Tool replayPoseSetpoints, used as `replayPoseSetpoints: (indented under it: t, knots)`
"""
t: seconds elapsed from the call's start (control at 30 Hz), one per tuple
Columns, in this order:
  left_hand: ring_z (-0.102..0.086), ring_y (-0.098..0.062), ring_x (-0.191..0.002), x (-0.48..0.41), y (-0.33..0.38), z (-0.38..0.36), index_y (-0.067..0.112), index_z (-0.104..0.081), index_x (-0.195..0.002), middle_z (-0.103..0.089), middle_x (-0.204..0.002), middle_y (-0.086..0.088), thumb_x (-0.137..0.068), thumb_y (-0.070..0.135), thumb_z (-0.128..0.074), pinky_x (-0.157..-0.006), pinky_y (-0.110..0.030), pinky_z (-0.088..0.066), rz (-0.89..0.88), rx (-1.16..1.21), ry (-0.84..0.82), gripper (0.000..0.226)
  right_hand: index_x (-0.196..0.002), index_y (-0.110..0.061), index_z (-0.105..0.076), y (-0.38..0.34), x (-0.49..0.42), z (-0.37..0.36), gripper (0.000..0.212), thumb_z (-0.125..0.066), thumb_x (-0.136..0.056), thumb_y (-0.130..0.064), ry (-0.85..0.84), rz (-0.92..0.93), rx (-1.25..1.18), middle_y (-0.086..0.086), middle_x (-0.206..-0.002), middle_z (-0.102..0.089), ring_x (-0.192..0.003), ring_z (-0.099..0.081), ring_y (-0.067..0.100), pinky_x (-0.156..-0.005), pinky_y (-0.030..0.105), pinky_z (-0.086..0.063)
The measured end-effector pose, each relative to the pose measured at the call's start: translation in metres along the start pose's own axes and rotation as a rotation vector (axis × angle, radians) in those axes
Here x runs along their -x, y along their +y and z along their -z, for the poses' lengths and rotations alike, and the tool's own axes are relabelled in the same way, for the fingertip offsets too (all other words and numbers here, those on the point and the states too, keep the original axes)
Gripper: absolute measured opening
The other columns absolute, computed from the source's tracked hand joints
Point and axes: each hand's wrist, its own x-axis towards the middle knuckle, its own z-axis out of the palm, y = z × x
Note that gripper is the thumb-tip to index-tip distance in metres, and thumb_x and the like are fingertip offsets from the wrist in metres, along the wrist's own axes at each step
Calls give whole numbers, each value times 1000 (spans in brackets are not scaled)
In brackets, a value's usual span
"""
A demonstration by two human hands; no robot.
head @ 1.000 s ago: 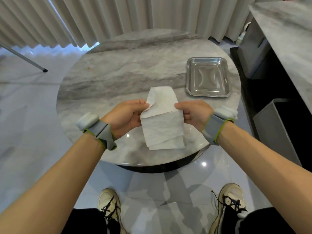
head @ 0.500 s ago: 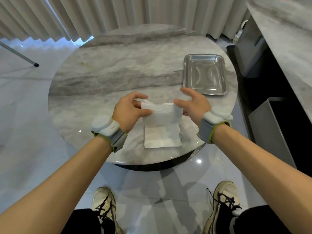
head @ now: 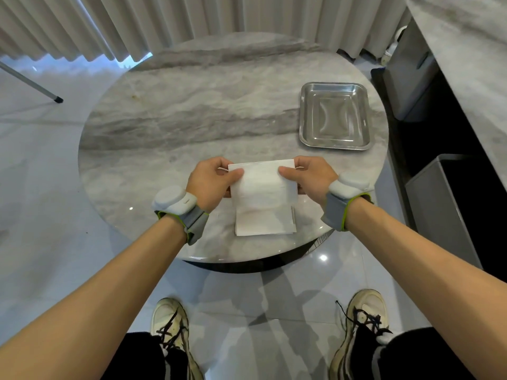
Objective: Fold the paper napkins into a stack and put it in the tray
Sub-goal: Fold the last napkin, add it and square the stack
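Observation:
A folded white paper napkin is held up just above the round marble table, near its front edge. My left hand pinches the napkin's left side and my right hand pinches its right side, thumbs on top. Under it, a small stack of folded napkins lies flat on the table, partly hidden by the held napkin. The steel tray sits at the table's right, beyond my right hand, with nothing in it.
A grey bin stands on the floor to the right of the table, beside a marble counter. Pleated curtains hang behind the table. My shoes are below the front edge.
The napkin, long and partly unfolded a second ago, has been folded over into a compact rectangle. Both hands moved up its sides and now grip its upper corners.

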Motion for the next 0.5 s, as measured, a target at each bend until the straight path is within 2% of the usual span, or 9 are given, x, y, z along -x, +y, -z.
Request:
replayPoseSetpoints:
  t: [0.07,0.1,0.13,0.17,0.23,0.3,0.4,0.5]
  knots:
    - [-63,-30,-72,-2,-9,-5,19,-59,-73,-67,-88,-18,-86,14,-66,-73,-42,-59,46,-30,7,15,-69,-17,-59,6,-2,-4,17,-66,-84,-14,30,-43,84,13,-87,-64,-70,-60,23,-59,23,-55]
    - [-62,-29,-68,-3,-15,-9,20,-59,-72,-65,-85,-17,-86,13,-66,-72,-41,-58,65,-58,3,17,-76,-15,-62,11,-4,-5,9,-66,-83,-13,30,-72,120,14,-91,-64,-72,-62,24,-60,23,-55]
    - [-61,-28,-64,-3,-21,-12,21,-59,-71,-64,-83,-15,-85,12,-66,-71,-40,-58,85,-79,-10,18,-87,-12,-64,16,-6,-5,5,-66,-82,-11,8,-97,158,16,-97,-65,-81,-64,28,-70,29,-57]
    - [-60,-28,-64,-4,-27,-15,22,-59,-71,-64,-82,-14,-85,12,-66,-71,-41,-58,107,-103,-28,19,-100,-9,-64,21,-8,-6,18,-66,-82,-10,-23,-136,194,18,-105,-65,-93,-64,34,-82,39,-56]
    - [-62,-30,-68,-7,-38,-19,20,-60,-75,-64,-81,-12,-85,10,-65,-73,-43,-59,150,-175,-61,15,-116,-6,-59,28,-9,-8,35,-66,-82,-8,-60,-195,266,19,-113,-62,-102,-61,36,-92,49,-51]
    - [-65,-34,-75,-10,-47,-23,17,-61,-84,-64,-81,-10,-85,11,-65,-78,-46,-59,167,-249,-87,8,-121,-5,-55,34,-9,-9,41,-66,-82,-7,-80,-230,296,19,-120,-60,-102,-60,34,-94,50,-50]
    - [-68,-36,-90,-15,-52,-23,22,-59,-92,-66,-88,-7,-84,16,-65,-82,-46,-58,171,-338,-101,11,-127,-7,-50,41,-12,-10,49,-67,-81,-7,-92,-257,309,20,-128,-56,-112,-59,38,-95,50,-50]
    - [-68,-33,-90,-17,-55,-22,24,-56,-95,-69,-100,-9,-83,19,-66,-81,-44,-58,183,-387,-111,16,-128,-9,-49,43,-13,-10,50,-65,-81,-4,-86,-279,289,20,-130,-55,-112,-58,40,-93,51,-51]
